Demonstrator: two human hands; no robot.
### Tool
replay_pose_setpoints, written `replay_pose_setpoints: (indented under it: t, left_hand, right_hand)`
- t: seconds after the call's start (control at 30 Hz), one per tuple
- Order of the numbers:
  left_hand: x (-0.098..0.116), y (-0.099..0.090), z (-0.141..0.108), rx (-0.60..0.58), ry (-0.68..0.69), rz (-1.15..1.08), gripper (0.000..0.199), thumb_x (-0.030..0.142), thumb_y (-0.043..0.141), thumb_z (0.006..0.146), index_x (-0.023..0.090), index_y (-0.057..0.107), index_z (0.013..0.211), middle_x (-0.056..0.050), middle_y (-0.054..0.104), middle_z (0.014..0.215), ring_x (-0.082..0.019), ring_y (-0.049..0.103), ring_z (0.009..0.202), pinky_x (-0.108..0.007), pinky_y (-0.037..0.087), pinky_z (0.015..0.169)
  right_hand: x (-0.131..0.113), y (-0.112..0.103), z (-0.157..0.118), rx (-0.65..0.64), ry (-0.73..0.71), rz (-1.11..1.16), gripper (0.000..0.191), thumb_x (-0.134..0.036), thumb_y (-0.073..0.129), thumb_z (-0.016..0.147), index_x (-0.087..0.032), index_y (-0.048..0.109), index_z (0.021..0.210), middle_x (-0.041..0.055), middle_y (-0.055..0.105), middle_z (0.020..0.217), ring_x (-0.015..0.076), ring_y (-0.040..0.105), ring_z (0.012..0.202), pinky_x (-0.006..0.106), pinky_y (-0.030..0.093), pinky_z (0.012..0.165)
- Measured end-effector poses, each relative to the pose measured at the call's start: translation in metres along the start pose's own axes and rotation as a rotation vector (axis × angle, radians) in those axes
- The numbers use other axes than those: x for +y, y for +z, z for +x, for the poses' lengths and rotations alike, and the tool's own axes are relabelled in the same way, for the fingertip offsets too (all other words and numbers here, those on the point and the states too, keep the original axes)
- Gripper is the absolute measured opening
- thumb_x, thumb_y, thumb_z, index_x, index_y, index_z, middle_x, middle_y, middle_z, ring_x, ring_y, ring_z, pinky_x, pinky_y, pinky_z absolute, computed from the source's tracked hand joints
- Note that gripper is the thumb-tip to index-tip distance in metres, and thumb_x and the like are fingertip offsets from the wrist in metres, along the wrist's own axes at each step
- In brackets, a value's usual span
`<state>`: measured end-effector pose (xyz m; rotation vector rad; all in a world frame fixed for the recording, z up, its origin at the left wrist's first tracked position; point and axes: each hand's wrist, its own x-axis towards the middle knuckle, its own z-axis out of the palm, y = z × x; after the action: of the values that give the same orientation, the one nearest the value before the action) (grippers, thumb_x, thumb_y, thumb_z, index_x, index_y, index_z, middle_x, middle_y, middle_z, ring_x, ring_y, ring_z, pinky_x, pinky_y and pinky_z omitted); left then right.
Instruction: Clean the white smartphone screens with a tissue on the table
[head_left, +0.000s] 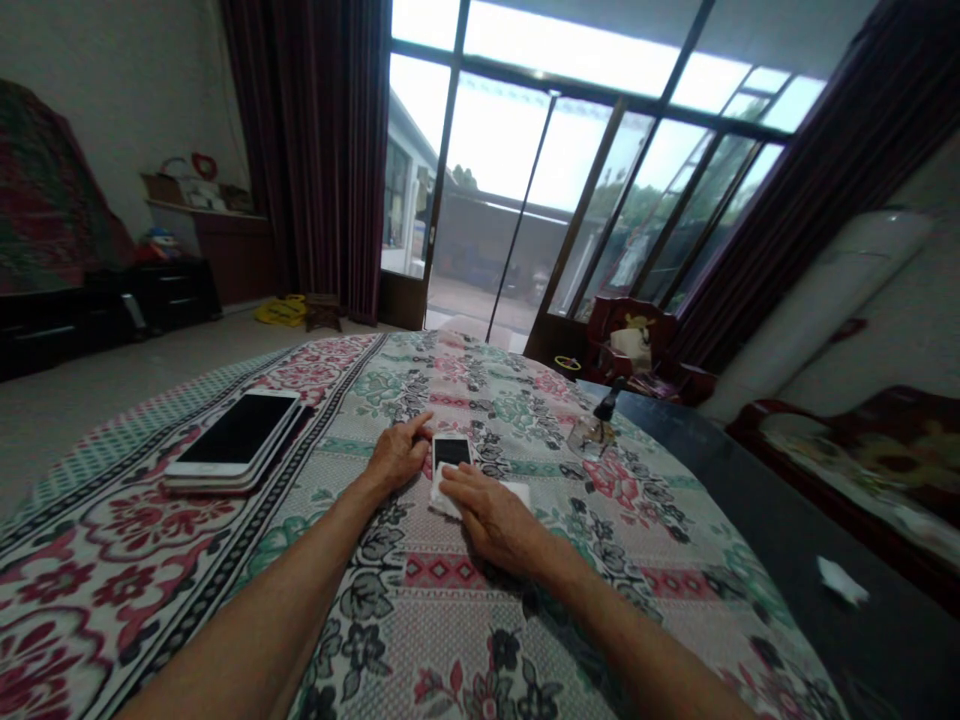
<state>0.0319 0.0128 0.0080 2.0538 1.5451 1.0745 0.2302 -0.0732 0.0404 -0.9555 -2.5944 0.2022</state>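
The right hand (495, 515) lies flattened over white cloth (442, 500) on the phone (452, 451), the loosely open left hand (397, 456) beside it.

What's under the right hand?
Under the right hand is a white cloth or tissue, over the near end of a white-framed phone. What else the hand covers can't be seen.
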Motion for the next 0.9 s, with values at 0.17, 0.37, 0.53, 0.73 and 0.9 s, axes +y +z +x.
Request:
replay_pose_setpoints:
  t: [0.17, 0.37, 0.53, 0.73, 0.9]
  left_hand:
    - [-0.001, 0.001, 0.000, 0.010, 0.011, -0.020, 0.058, 0.009, 0.051, 0.076, 0.018, 0.055, 0.133, -0.001, 0.075, 0.105, -0.019, 0.069, 0.097, -0.031, 0.049, 0.094]
    - [-0.002, 0.002, -0.001, 0.011, 0.006, 0.008, 0.058, 0.010, 0.051, 0.077, 0.018, 0.054, 0.134, -0.001, 0.075, 0.106, -0.018, 0.069, 0.098, -0.029, 0.049, 0.095]
    - [-0.001, 0.001, -0.001, 0.006, 0.005, 0.012, 0.059, 0.009, 0.051, 0.077, 0.021, 0.054, 0.135, 0.000, 0.075, 0.108, -0.018, 0.068, 0.101, -0.028, 0.048, 0.097]
    - [0.002, -0.001, -0.002, -0.040, -0.002, -0.011, 0.060, 0.011, 0.050, 0.078, 0.021, 0.051, 0.137, -0.001, 0.074, 0.111, -0.019, 0.067, 0.102, -0.031, 0.047, 0.099]
    - [0.003, -0.002, -0.002, -0.105, 0.064, -0.005, 0.057, 0.011, 0.047, 0.080, 0.020, 0.052, 0.137, -0.002, 0.071, 0.116, -0.018, 0.065, 0.106, -0.028, 0.047, 0.098]
  right_hand:
    - [0.003, 0.001, -0.001, -0.005, -0.003, 0.026, 0.034, -0.010, 0.040, 0.093, -0.019, 0.059, 0.120, 0.0082, 0.057, 0.134, 0.0214, 0.050, 0.125, 0.042, 0.036, 0.111]
    - [0.025, 0.003, 0.032, 0.046, 0.008, 0.034, 0.030, -0.004, 0.042, 0.089, -0.019, 0.062, 0.106, 0.0071, 0.063, 0.119, 0.0191, 0.055, 0.111, 0.038, 0.042, 0.103]
    - [0.043, 0.004, 0.054, 0.081, 0.045, 0.026, 0.030, -0.001, 0.041, 0.088, -0.015, 0.063, 0.102, 0.0099, 0.064, 0.114, 0.0192, 0.055, 0.108, 0.035, 0.043, 0.099]
    - [0.045, 0.006, 0.042, 0.067, 0.051, -0.017, 0.032, -0.003, 0.041, 0.089, -0.017, 0.062, 0.109, 0.0106, 0.062, 0.124, 0.0212, 0.054, 0.119, 0.040, 0.040, 0.105]
    - [0.018, -0.003, 0.010, 0.017, 0.047, -0.013, 0.035, -0.010, 0.039, 0.093, -0.015, 0.060, 0.121, 0.0126, 0.056, 0.136, 0.0229, 0.049, 0.128, 0.043, 0.036, 0.111]
